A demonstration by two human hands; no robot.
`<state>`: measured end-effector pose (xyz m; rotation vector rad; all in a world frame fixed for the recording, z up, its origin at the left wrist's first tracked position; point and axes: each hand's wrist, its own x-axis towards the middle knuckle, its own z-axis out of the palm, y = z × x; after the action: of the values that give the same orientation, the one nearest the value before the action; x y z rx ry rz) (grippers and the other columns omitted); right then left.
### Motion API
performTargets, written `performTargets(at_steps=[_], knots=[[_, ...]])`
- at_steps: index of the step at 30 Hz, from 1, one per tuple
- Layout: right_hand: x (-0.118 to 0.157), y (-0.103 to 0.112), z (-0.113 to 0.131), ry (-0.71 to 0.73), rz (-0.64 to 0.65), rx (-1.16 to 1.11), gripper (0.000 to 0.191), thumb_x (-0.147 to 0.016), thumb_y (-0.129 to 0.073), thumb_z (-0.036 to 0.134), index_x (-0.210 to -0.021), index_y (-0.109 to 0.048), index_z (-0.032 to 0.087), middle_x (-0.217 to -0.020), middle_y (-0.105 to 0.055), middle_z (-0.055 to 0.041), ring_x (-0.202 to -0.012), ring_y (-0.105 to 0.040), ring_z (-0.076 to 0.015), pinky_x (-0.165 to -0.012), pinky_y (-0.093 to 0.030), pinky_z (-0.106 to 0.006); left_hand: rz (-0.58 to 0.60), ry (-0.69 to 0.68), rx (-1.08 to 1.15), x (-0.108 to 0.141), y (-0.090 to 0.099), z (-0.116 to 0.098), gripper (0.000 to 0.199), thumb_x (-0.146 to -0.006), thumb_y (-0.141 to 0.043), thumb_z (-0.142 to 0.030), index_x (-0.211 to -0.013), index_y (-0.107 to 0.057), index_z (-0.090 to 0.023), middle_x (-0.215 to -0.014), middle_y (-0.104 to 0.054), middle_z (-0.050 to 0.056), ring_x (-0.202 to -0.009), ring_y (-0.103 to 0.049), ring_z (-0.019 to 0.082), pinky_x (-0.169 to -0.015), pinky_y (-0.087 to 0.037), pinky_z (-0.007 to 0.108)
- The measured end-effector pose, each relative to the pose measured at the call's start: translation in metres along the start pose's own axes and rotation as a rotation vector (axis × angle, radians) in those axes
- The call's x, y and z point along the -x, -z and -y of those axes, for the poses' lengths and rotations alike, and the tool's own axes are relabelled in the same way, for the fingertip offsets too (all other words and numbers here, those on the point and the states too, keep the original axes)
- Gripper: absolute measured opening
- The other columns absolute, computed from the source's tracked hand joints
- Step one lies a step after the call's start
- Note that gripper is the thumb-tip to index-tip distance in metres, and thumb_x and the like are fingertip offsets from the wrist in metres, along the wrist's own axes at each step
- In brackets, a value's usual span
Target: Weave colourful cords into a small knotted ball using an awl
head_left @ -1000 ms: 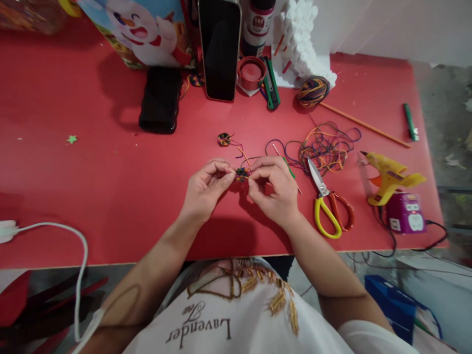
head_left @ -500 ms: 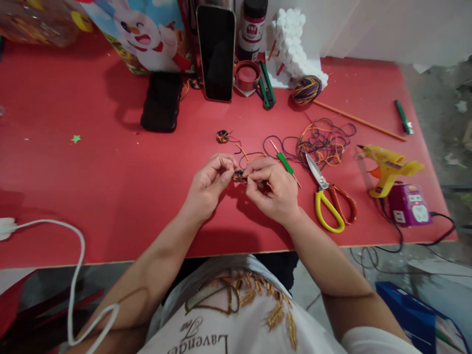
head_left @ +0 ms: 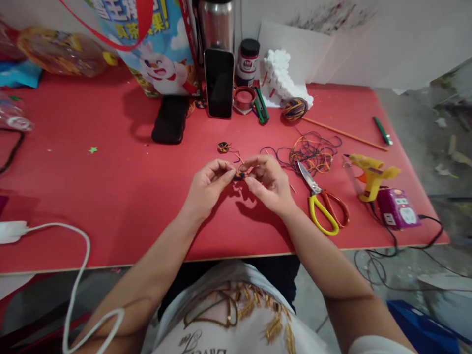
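Between my hands, just above the red table, is a small dark multicoloured crocheted piece (head_left: 239, 175). My left hand (head_left: 211, 184) pinches its left edge with thumb and fingertips. On its right edge, the thumb and fingers of my right hand (head_left: 268, 183) are closed as well. A similar small round yarn piece (head_left: 223, 147) lies on the table beyond my hands, with loose thread ends. Right of it spreads a tangle of multicoloured yarn (head_left: 313, 152). Most of the green-handled crochet hook is hidden behind my right hand.
Scissors (head_left: 320, 199) with yellow and red handles lie to the right. Beyond them stand a yellow glue gun (head_left: 373, 173) and a purple power block (head_left: 398, 209). A yarn ball (head_left: 295, 109), an upright phone (head_left: 219, 83) and a black case (head_left: 170, 119) are at the back. A white cable (head_left: 83, 246) hangs at left.
The camera view has tilted up, showing more of the back wall. My right fingers have shifted on the crocheted piece, and my right hand now covers most of the hook.
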<state>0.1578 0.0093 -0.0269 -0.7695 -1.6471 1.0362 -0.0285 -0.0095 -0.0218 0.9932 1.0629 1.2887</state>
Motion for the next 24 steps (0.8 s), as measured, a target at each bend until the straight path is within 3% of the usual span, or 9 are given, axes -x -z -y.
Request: performTargets(at_steps=[2, 5, 9, 12, 20, 24], knots=[[0.0, -0.002, -0.002, -0.065, 0.016, -0.039, 0.031, -0.093, -0.079, 0.035, -0.115, -0.062, 0.022, -0.081, -0.068, 0.0044, -0.057, -0.061, -0.0087, -0.053, -0.047, -0.023, -0.01, 0.0, -0.052, -0.004, -0.004, -0.007, 0.022, -0.082, -0.09, -0.034, -0.086, -0.074, -0.02, -0.084, -0.07, 0.001, -0.077, -0.063, 0.013, -0.076, -0.053, 0.026], [0.001, -0.006, -0.002, -0.147, -0.005, -0.034, 0.024, -0.094, -0.076, 0.036, -0.108, -0.064, 0.022, -0.067, -0.062, 0.0081, -0.052, -0.057, -0.0087, -0.051, -0.045, -0.022, 0.034, -0.054, -0.09, -0.011, -0.008, -0.019, 0.018, -0.082, -0.089, -0.03, -0.087, -0.076, -0.019, -0.086, -0.072, 0.002, -0.082, -0.066, 0.015, -0.078, -0.053, 0.028], [-0.002, -0.005, -0.001, -0.097, -0.13, -0.018, 0.015, -0.092, -0.074, 0.03, -0.1, -0.063, 0.023, -0.068, -0.06, 0.0075, -0.056, -0.055, -0.009, -0.053, -0.045, -0.023, 0.164, -0.049, -0.023, -0.025, -0.008, -0.023, 0.022, -0.085, -0.088, -0.034, -0.1, -0.082, -0.02, -0.1, -0.077, 0.006, -0.092, -0.07, 0.017, -0.087, -0.058, 0.032], [-0.004, -0.001, 0.0, -0.036, -0.181, 0.007, 0.012, -0.092, -0.073, 0.026, -0.099, -0.063, 0.024, -0.067, -0.056, 0.0079, -0.057, -0.052, -0.0094, -0.054, -0.043, -0.024, 0.278, -0.053, 0.044, -0.036, -0.007, -0.013, 0.036, -0.076, -0.095, -0.024, -0.109, -0.082, -0.022, -0.1, -0.076, 0.005, -0.097, -0.07, 0.017, -0.088, -0.059, 0.029], [-0.004, 0.008, 0.001, -0.057, -0.125, 0.054, 0.01, -0.092, -0.072, 0.024, -0.1, -0.066, 0.022, -0.086, -0.066, 0.0016, -0.07, -0.06, -0.0106, -0.06, -0.049, -0.024, 0.251, -0.278, -0.117, -0.035, -0.002, 0.004, 0.042, -0.084, -0.087, -0.021, -0.124, -0.077, -0.024, -0.107, -0.074, 0.006, -0.1, -0.072, 0.018, -0.09, -0.061, 0.031], [-0.003, 0.009, -0.001, -0.162, -0.034, 0.006, 0.018, -0.096, -0.074, 0.035, -0.107, -0.071, 0.021, -0.088, -0.069, 0.0006, -0.065, -0.063, -0.0106, -0.057, -0.05, -0.025, 0.219, -0.473, -0.285, -0.029, 0.003, 0.004, 0.048, -0.088, -0.08, -0.015, -0.134, -0.073, -0.025, -0.112, -0.071, 0.006, -0.101, -0.071, 0.018, -0.095, -0.06, 0.034]])
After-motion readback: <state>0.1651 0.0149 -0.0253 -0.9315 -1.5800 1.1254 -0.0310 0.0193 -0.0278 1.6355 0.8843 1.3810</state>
